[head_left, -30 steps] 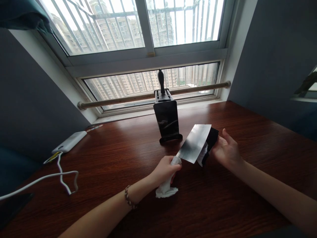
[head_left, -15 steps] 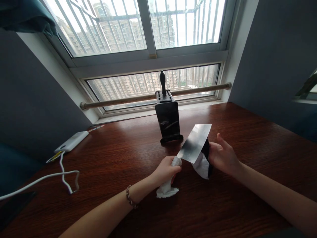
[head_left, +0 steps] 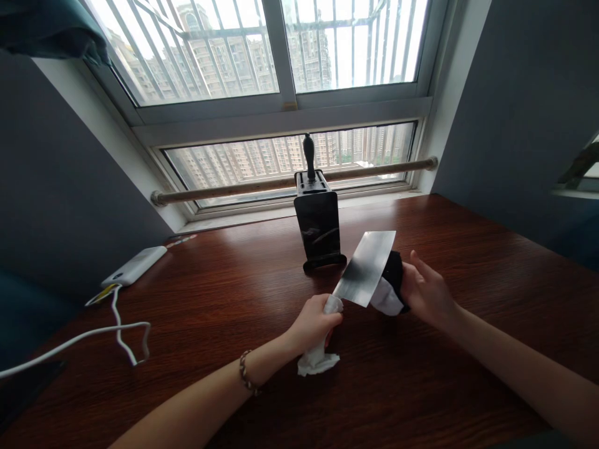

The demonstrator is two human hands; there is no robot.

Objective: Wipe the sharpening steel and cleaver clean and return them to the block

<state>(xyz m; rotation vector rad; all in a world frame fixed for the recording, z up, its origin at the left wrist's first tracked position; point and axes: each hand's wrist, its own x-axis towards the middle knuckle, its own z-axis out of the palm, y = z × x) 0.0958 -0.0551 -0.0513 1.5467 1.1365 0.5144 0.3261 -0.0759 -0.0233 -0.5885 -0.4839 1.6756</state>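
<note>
A cleaver (head_left: 366,269) with a broad, shiny blade points up and away from me, tilted to the right. Its handle is wrapped in white tissue (head_left: 317,362), and my left hand (head_left: 312,323) is closed round that wrapped handle. The loose end of the tissue hangs below my fist. Over on the blade's right side, my right hand (head_left: 428,290) grips a black and white cloth (head_left: 389,294) beside the blade's edge. Part of the cloth is behind the blade, so contact there is hard to judge. My right thumb sticks up, apart from the fingers.
Behind the blade a black knife block (head_left: 318,227) stands on the brown wooden table (head_left: 224,280), with one dark-handled tool (head_left: 309,156) upright in it. A white power bank (head_left: 135,267) with a white cable (head_left: 116,324) lies at the left. A barred window is beyond.
The cloth in my right hand has shifted up along the blade's right side, and more of its black part shows. The cleaver has moved slightly up and left; my left hand is nearly still.
</note>
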